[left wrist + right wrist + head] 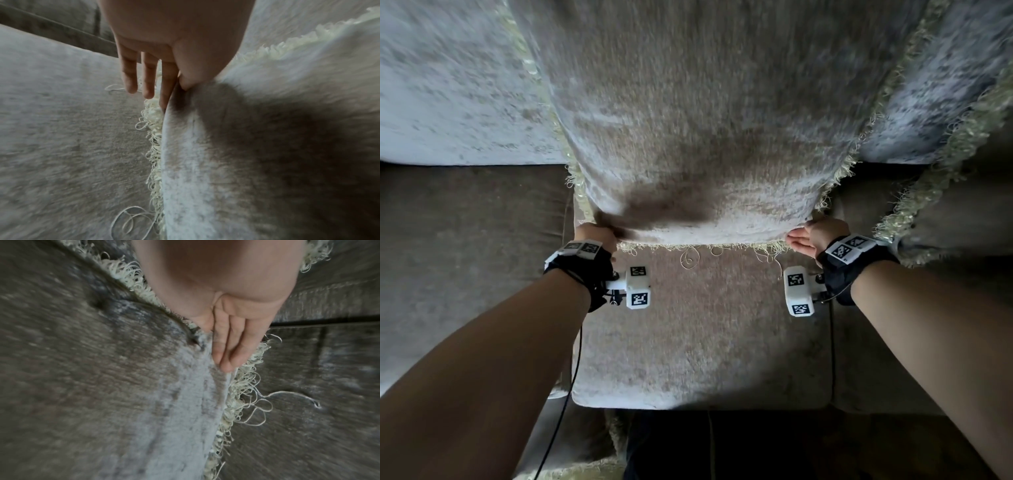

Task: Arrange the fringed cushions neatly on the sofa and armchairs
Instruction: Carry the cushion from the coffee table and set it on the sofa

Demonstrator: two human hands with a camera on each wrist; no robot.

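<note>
Fringed cushion [698,130] stands up against the sofa back, gripped at its two lower corners by both hands. The left hand [596,236] pinches the lower-left corner: in the left wrist view the thumb [197,65] presses into the plush front face while the forefinger lies along the fringed edge behind it, and the other fingers [129,74] hang straight and loose, holding nothing. The right hand [815,236] holds the lower-right corner the same way; in the right wrist view its fingers [228,344] lie pressed together along the seam beside the fringe [240,386], with the thumb mostly hidden behind the fabric fold. The cushion's bottom edge, with pale looped fringe and a few loose threads [690,260] trailing from it, sits just above the seat cushion [702,342] of the sofa; whether it touches the seat cannot be told. Both wrists carry black straps with white marker-tagged camera blocks [637,287]. To the right, a second fringed cushion [941,102] leans beside the held one, their fringes close together. To the left, a pale plush surface [455,85] lies against the back, just beside the held cushion. Darker brown sofa upholstery [469,233] flanks the seat on both sides.
</note>
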